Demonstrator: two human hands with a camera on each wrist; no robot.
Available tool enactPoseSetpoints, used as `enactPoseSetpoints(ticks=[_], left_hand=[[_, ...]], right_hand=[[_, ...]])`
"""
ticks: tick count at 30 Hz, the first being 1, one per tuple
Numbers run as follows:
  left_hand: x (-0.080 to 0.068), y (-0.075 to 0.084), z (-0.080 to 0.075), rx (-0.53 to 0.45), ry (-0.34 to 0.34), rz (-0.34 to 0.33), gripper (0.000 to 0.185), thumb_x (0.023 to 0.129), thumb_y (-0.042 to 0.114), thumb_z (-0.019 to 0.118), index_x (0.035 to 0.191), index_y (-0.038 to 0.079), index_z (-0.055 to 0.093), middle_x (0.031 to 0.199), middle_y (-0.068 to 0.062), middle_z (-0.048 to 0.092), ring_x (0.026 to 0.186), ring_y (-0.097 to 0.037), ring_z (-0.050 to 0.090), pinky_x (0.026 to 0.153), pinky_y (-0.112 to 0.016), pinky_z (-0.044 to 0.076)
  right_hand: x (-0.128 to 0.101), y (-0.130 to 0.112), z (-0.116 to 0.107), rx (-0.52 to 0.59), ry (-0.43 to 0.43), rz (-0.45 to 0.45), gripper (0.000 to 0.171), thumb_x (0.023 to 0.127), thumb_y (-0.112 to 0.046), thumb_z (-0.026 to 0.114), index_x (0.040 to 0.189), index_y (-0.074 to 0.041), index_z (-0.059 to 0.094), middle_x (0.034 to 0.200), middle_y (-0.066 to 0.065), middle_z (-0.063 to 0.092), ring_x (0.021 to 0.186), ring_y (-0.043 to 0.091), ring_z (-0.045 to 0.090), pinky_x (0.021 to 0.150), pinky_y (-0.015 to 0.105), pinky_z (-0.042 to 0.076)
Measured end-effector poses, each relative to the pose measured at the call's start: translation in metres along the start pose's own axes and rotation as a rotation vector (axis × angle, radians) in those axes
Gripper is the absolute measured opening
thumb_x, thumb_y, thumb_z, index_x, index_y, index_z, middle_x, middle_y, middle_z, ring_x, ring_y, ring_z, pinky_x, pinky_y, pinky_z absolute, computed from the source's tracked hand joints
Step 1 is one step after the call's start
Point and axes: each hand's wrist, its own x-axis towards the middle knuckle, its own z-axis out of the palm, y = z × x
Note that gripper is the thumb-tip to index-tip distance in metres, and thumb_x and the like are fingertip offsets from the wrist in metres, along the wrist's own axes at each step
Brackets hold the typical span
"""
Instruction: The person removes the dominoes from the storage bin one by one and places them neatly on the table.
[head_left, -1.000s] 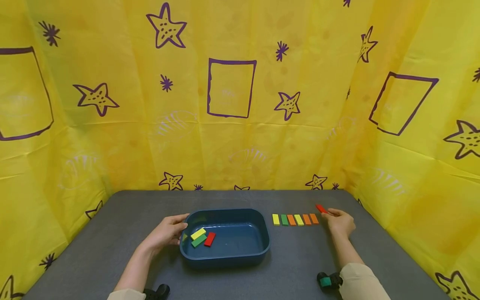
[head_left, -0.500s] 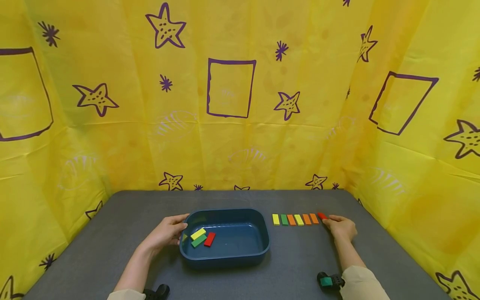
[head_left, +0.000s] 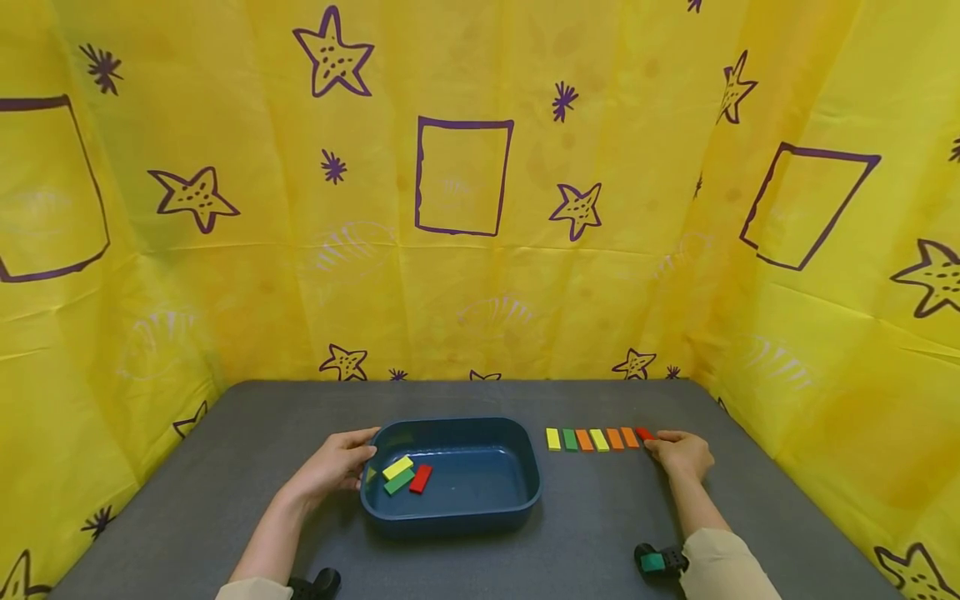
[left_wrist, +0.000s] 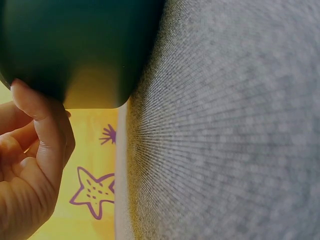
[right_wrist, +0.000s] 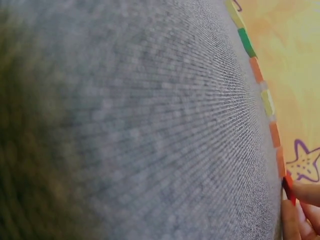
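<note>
Here the right hand [head_left: 681, 454] rests on the grey bench [head_left: 225, 450] toward its right edge, fingertips pinching a red block [head_left: 643, 433] that lies at the right end of a row of blocks; the right wrist view shows the fingers [right_wrist: 300, 210] closed on the block's red edge [right_wrist: 288, 186]. The row runs leftward from it, each piece just beside the next: an orange block [head_left: 629, 437], a second orange block [head_left: 614, 438], a yellow-green block [head_left: 598, 439], a third orange block [head_left: 583, 440], a green block [head_left: 570, 439] and a yellow block [head_left: 552, 438]. The left hand [head_left: 333, 463] holds the left wall of a dark blue tub [head_left: 525, 487] that sits near the middle of the bench, its fingers curled against the rim; the left wrist view shows the thumb [left_wrist: 42, 125] pressed to the tub's outer wall [left_wrist: 90, 45]. Inside the tub, at its left side, lie a yellow piece [head_left: 397, 467], a green piece [head_left: 399, 481] and a red piece [head_left: 421, 478], close together.
</note>
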Motion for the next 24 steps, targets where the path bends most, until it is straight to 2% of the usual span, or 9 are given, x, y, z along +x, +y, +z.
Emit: enactPoseSetpoints(ticks=[3, 6, 9, 12, 15, 17, 20, 22, 24], left_hand=[[-0.0004, 0.0003, -0.0001, 0.003, 0.002, -0.003, 0.052, 0.102, 0.01, 0.045, 0.15, -0.006, 0.034, 0.101, -0.016, 0.062, 0.071, -0.018, 0.057, 0.061, -0.026, 0.052], [-0.0006, 0.0007, -0.0003, 0.002, 0.002, -0.004, 0.052, 0.102, 0.01, 0.045, 0.15, -0.006, 0.034, 0.101, -0.016, 0.062, 0.071, -0.018, 0.057, 0.061, -0.026, 0.052], [-0.0004, 0.0011, -0.0002, -0.001, 0.005, -0.003, 0.051, 0.102, 0.01, 0.045, 0.15, -0.006, 0.035, 0.1, -0.016, 0.063, 0.071, -0.018, 0.058, 0.061, -0.026, 0.052], [-0.0006, 0.0012, -0.0002, -0.003, 0.007, -0.004, 0.051, 0.102, 0.01, 0.045, 0.149, -0.006, 0.035, 0.1, -0.016, 0.063, 0.071, -0.019, 0.058, 0.061, -0.026, 0.052], [-0.0008, 0.0004, -0.0002, -0.001, 0.009, -0.01, 0.051, 0.102, 0.01, 0.045, 0.15, -0.006, 0.035, 0.101, -0.016, 0.063, 0.072, -0.018, 0.058, 0.061, -0.026, 0.052], [-0.0007, 0.0, -0.0001, 0.0, 0.009, -0.01, 0.051, 0.102, 0.011, 0.045, 0.15, -0.006, 0.035, 0.101, -0.016, 0.063, 0.072, -0.018, 0.058, 0.061, -0.026, 0.052], [-0.0006, 0.0002, 0.0001, -0.001, 0.007, -0.007, 0.052, 0.102, 0.011, 0.045, 0.15, -0.006, 0.035, 0.101, -0.016, 0.063, 0.072, -0.018, 0.058, 0.061, -0.026, 0.052], [-0.0009, 0.0007, 0.0, -0.002, 0.005, -0.004, 0.052, 0.102, 0.01, 0.045, 0.15, -0.006, 0.035, 0.101, -0.017, 0.064, 0.073, -0.019, 0.059, 0.061, -0.026, 0.052], [-0.0011, 0.001, -0.0001, -0.004, 0.002, -0.002, 0.052, 0.102, 0.01, 0.045, 0.15, -0.006, 0.034, 0.102, -0.017, 0.064, 0.073, -0.019, 0.059, 0.062, -0.026, 0.052]], right_hand=[[0.0006, 0.0006, -0.0012, 0.014, 0.0, -0.005, 0.034, 0.078, -0.013, 0.079, 0.104, 0.007, 0.073, 0.086, 0.022, 0.073, 0.074, 0.026, 0.067, 0.061, 0.026, 0.051], [0.0012, 0.0009, -0.0026, 0.031, -0.016, -0.009, 0.034, 0.078, -0.012, 0.08, 0.104, 0.008, 0.073, 0.07, 0.011, 0.072, 0.05, 0.007, 0.059, 0.05, 0.019, 0.045], [0.0017, 0.0004, -0.0031, 0.038, -0.024, -0.015, 0.034, 0.079, -0.013, 0.08, 0.104, 0.009, 0.072, 0.072, 0.014, 0.072, 0.047, -0.001, 0.054, 0.05, 0.018, 0.045], [0.002, -0.0004, -0.0025, 0.031, -0.026, -0.021, 0.035, 0.08, -0.014, 0.079, 0.105, 0.009, 0.072, 0.09, 0.024, 0.072, 0.053, 0.005, 0.059, 0.051, 0.018, 0.045], [0.0037, 0.0006, -0.0014, 0.038, -0.032, -0.018, 0.035, 0.08, -0.014, 0.079, 0.105, 0.009, 0.072, 0.096, 0.027, 0.071, 0.054, 0.006, 0.06, 0.051, 0.019, 0.046], [0.0041, 0.0016, -0.0011, 0.054, -0.039, -0.013, 0.036, 0.079, -0.013, 0.079, 0.106, 0.01, 0.071, 0.09, 0.026, 0.072, 0.052, 0.004, 0.061, 0.051, 0.019, 0.047], [0.004, 0.0031, -0.0014, 0.068, -0.042, -0.001, 0.038, 0.079, -0.015, 0.079, 0.107, 0.009, 0.071, 0.07, 0.015, 0.072, 0.045, -0.001, 0.058, 0.05, 0.018, 0.045], [0.0045, 0.0028, -0.0017, 0.061, -0.034, 0.01, 0.039, 0.079, -0.018, 0.08, 0.108, 0.008, 0.071, 0.062, 0.007, 0.07, 0.045, 0.003, 0.059, 0.053, 0.019, 0.044], [0.0045, 0.0007, -0.0018, 0.048, -0.014, 0.016, 0.04, 0.08, -0.021, 0.079, 0.108, 0.006, 0.071, 0.065, 0.008, 0.071, 0.054, 0.012, 0.065, 0.061, 0.024, 0.046]])
